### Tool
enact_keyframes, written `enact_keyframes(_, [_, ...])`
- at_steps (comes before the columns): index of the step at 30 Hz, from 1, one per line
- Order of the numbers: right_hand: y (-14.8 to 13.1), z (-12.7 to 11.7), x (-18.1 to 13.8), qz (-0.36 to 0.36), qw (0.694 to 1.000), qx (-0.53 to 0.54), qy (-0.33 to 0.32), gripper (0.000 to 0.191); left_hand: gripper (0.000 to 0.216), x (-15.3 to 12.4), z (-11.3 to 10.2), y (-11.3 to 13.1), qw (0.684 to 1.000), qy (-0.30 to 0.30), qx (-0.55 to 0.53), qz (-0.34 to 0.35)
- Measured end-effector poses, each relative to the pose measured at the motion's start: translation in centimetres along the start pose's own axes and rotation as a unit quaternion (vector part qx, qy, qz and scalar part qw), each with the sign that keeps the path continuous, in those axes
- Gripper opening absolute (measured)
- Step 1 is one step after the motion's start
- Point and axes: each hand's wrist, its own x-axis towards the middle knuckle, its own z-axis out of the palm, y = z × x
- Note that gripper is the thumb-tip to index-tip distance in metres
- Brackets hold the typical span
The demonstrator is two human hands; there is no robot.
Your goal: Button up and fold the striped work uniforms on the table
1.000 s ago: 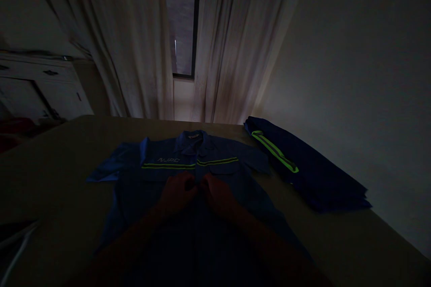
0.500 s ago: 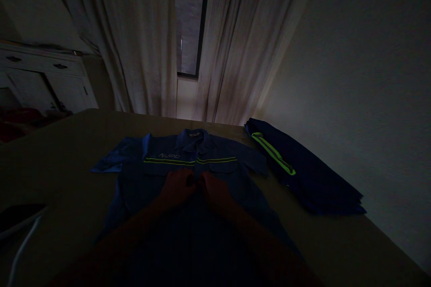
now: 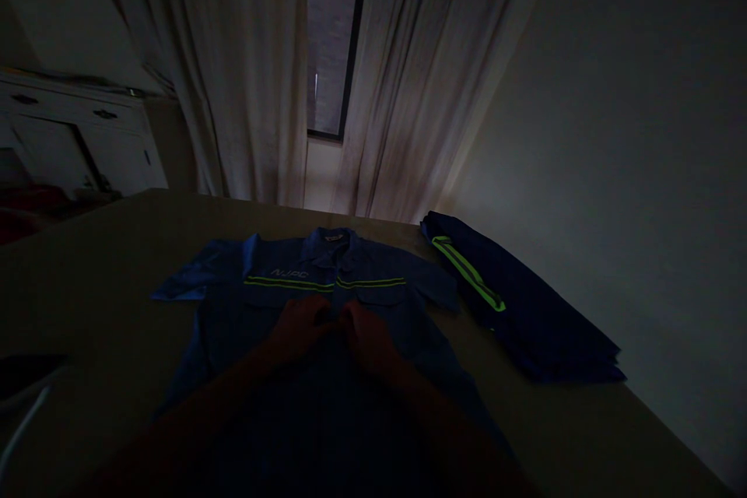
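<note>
shirt (image 3: 331, 381) flat under curled hands (image 3: 299, 325), close together below chest stripes (image 3: 292, 283); grip too dark to tell.

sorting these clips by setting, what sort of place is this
Probably a room in a home, though the dim light leaves some doubt: long pale curtains hang either side of a narrow strip of window, and a white cabinet stands at the left.
</note>
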Motion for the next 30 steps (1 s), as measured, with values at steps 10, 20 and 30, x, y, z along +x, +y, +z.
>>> enact_keyframes(10, [0.16, 0.36, 0.32, 0.021, 0.999, 0.028, 0.009, 0.012, 0.014, 0.02, -0.34, 0.47, 1.0, -0.017, 0.006, -0.013])
enact_keyframes(20, [-0.1, 0.44, -0.1, -0.049, 0.996, -0.075, 0.004, 0.012, 0.021, 0.18, -0.2, 0.23, 1.0, -0.026, 0.01, -0.011])
enact_keyframes(30, [0.44, 0.53, 0.21, -0.027, 0.999, 0.038, 0.021, 0.013, 0.025, 0.34, -0.41, -0.25, 0.999, -0.023, -0.039, -0.017])
